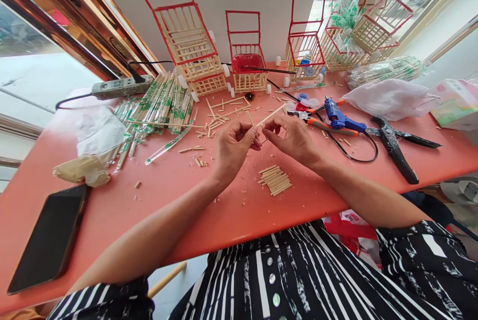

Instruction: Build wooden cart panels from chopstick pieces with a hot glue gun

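Hands [235,150] [290,138] curled: left pinching thin stick [275,112], right alongside, grip unclear; long axis slants forward, rightward.

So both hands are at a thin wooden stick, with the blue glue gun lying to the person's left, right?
Side's wrong: in the head view the blue glue gun lies to the person's right. The left hand and right hand are at a thin wooden stick.
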`<state>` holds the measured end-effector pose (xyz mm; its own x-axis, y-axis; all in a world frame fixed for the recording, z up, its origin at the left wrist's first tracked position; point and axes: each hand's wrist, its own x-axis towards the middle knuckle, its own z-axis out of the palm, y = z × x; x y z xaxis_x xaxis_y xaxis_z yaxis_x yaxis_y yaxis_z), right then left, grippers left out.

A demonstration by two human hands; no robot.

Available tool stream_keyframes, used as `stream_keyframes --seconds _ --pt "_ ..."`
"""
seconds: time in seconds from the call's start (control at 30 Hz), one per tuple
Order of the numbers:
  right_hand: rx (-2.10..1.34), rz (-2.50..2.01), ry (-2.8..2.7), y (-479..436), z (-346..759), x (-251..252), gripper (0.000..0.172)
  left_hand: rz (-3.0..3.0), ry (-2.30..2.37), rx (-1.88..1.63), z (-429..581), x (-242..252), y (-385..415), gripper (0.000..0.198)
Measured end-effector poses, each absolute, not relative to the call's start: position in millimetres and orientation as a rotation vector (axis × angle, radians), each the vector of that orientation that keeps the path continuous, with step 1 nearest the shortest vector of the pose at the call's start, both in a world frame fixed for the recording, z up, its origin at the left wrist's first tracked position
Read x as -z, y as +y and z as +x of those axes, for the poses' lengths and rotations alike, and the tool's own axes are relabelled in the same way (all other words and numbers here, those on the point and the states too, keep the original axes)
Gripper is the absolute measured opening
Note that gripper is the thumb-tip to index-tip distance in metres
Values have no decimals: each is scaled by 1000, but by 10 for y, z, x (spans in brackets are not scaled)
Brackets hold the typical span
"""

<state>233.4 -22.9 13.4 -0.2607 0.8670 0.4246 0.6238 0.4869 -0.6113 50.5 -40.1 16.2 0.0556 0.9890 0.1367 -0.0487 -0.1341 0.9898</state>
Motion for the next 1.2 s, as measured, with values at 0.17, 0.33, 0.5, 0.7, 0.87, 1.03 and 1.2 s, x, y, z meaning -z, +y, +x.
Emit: stream_keyframes --seconds 0.17,0.33,0.5,0.7,0.87,1.03,1.2 --pt "-453 -1211 -1986 -248 2326 -163 17 1315 1095 -1298 520 -166 -411 24" --pt "-464 -1184 -1983 -262 2321 -176 17 1343 1081 -1335 524 -161 -417 21" --pt "-432 -1187 -1987 -253 2317 -157 17 1351 1075 -1354 528 -144 -417 18" --pt "-419 -1207 -1997 -257 2308 -168 17 1342 1061 -1386 541 -134 -417 17" --pt "-406 -1219 -2000 -271 2307 -180 15 1367 1063 -1382 538 -131 -420 19" --pt "-406 -1193 -1997 -273 2312 -170 16 1305 1015 -1389 538 -107 -399 22" --pt "-423 -1161 -1997 -263 2318 -159 16 1315 1014 -1391 536 -93 -390 23"
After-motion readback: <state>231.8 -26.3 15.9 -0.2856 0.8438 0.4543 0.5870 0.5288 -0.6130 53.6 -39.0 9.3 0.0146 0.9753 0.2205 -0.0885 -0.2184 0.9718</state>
